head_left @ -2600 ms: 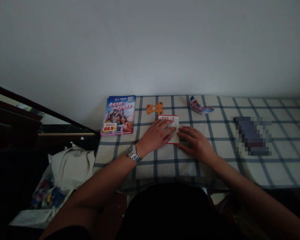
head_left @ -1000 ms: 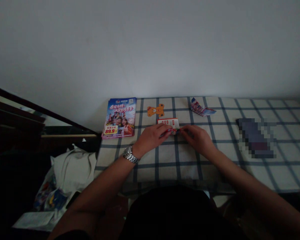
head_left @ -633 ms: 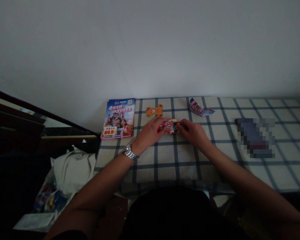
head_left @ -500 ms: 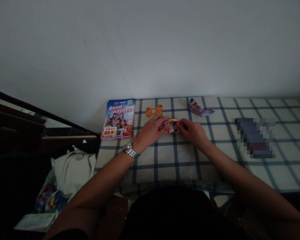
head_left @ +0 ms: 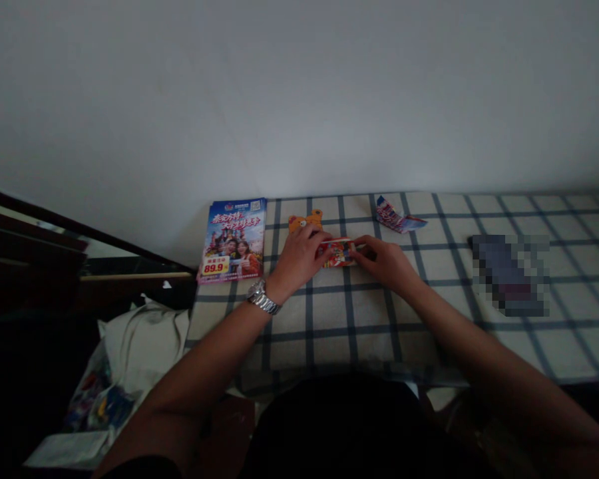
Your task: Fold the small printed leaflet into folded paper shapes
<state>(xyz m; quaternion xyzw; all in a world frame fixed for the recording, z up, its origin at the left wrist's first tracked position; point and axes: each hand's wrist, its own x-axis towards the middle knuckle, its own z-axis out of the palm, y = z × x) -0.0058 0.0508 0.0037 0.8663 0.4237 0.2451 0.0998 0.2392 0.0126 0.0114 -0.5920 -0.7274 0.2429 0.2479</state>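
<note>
Between my hands, low over the checked tablecloth (head_left: 324, 332), is a small flat rectangular red piece (head_left: 338, 253) with a colourful print; whether it is a card or folded paper I cannot tell. My left hand (head_left: 302, 256), with a watch at the wrist, has its fingers closed on the left end. The thumb and fingers of my right hand (head_left: 382, 261) pinch the right end. Just behind my left hand lies an orange bear-shaped cutout (head_left: 299, 225), its lower part hidden by that hand.
A stack of blue and pink flyers (head_left: 235, 236) lies at the table's left edge. Toward the wall (head_left: 329, 100) is a folded, creased flyer (head_left: 398, 217). A dark pixelated object (head_left: 509, 273) rests on the right. Below the left edge sits a pale bag (head_left: 147, 339).
My left hand has shifted slightly left and now covers part of the bear cutout. The red piece shows more of its width between my hands. The whole view has shifted slightly.
</note>
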